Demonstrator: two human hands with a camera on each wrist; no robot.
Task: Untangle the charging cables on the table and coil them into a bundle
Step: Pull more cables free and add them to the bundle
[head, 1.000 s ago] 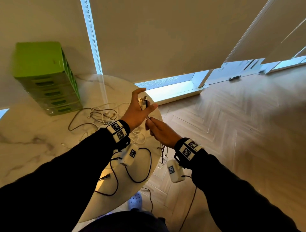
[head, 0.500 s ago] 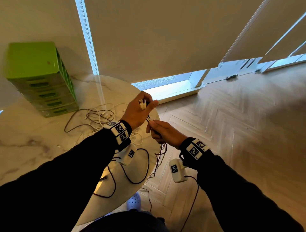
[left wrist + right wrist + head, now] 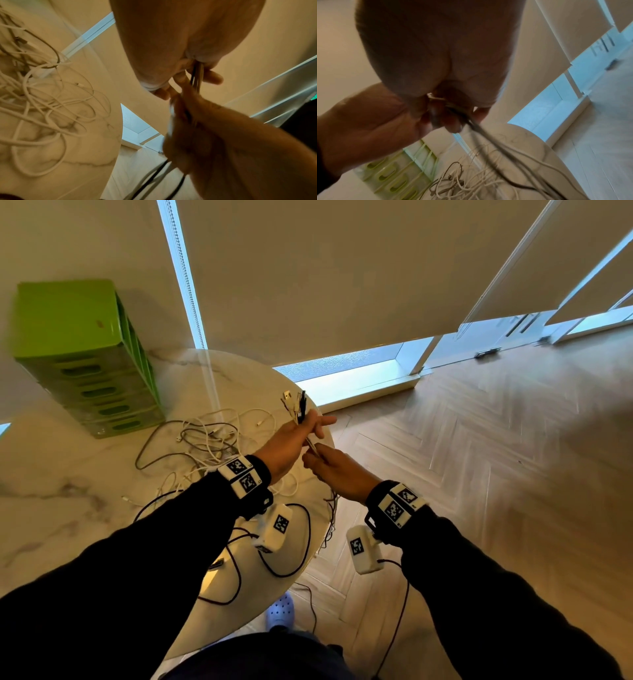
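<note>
My left hand (image 3: pixel 301 433) holds a small bunch of cable ends, and their white and black plugs (image 3: pixel 295 402) stick up above its fingers. Just below it, my right hand (image 3: pixel 323 462) pinches the same cables (image 3: pixel 197 75), which trail down past the table edge. In the right wrist view the gripped cables (image 3: pixel 481 129) run from the fingers toward the table. A tangled heap of white and dark cables (image 3: pixel 209 440) lies on the round marble table (image 3: pixel 68 508), left of both hands.
A green stack of drawers (image 3: pixel 85 361) stands at the table's back left. Black wrist-camera leads (image 3: pixel 291 559) loop over the table's near edge. Right of the table is wooden floor (image 3: pixel 479 474); a light shoe (image 3: pixel 281 611) shows below.
Both hands have shifted slightly left and up. The plugs now stand higher above my left hand's fingers, and my right hand has closed up right beneath it.
</note>
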